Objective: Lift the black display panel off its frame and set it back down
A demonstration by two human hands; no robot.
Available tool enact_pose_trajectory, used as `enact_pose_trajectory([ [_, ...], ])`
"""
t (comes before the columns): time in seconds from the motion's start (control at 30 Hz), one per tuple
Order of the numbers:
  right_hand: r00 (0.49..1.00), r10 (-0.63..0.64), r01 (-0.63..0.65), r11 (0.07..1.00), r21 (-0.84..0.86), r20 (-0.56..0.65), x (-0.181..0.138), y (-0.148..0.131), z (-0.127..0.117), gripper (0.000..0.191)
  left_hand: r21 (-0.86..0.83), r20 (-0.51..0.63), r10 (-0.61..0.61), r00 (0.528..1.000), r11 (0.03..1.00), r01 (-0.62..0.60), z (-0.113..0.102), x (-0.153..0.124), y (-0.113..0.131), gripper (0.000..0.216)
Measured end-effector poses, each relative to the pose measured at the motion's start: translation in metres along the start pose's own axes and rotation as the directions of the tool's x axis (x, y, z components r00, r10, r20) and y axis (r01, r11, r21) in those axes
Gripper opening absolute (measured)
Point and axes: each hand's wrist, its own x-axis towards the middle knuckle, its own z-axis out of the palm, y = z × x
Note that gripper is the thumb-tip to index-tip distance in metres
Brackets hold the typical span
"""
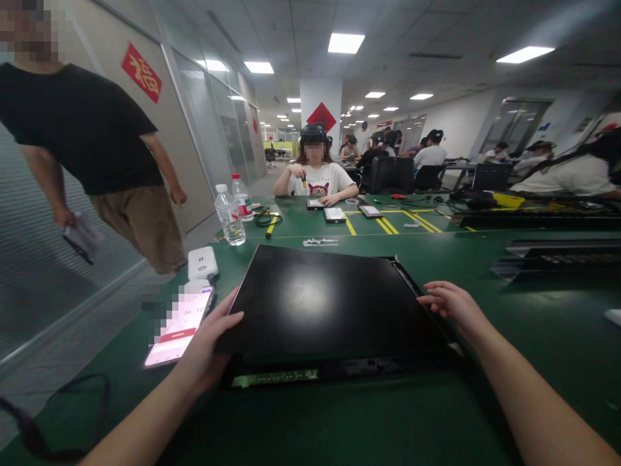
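Note:
A flat, glossy black screen panel (334, 304) lies in front of me, tilted, with a lamp reflected on its surface. Beneath it shows a black backing frame (422, 278), and a green circuit strip (276, 377) is visible along the near side. My left hand (216, 336) grips the panel's left edge, thumb on top and the other fingers hidden below. At the right edge my right hand (453, 309) has its fingers stretched out and apart; the fingertips are at the frame's side, and whether they touch it I cannot tell.
Left of the panel lie a lit phone (182, 330) and a white power bank (202, 262). Two water bottles (230, 217) stand behind. Across the green table (533, 336) a person (315, 175) holds a screwdriver over hard drives (334, 215). Another person (87, 129) walks at left. Long black strips (563, 246) lie right.

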Motion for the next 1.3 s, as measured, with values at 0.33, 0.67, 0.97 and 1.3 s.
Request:
enact_pose_trajectory([
  [0.33, 1.000, -0.021, 0.021, 1.000, 0.009, -0.012, 0.0043, 0.0038, -0.0019, 0.020, 0.034, 0.023, -0.043, 0.999, 0.999, 0.042, -0.0034, 0.0039, -0.0047, 0.081],
  [0.67, 0.998, -0.049, 0.048, 0.999, -0.022, -0.043, 0.0081, 0.0072, -0.0049, 0.020, 0.060, 0.015, -0.073, 0.997, 0.996, 0.072, -0.0032, 0.0043, -0.0073, 0.079],
  [0.97, 0.996, -0.067, 0.061, 0.993, -0.098, -0.058, 0.0068, 0.0069, -0.0043, 0.020, 0.063, 0.014, -0.100, 0.995, 0.993, 0.099, -0.0010, 0.0034, -0.0054, 0.076],
  [1.3, 0.987, -0.143, 0.117, 0.949, -0.293, -0.068, 0.0073, 0.0078, -0.0039, 0.020, 0.113, 0.011, -0.136, 0.991, 0.985, 0.134, -0.0014, 0.0045, -0.0060, 0.086],
])
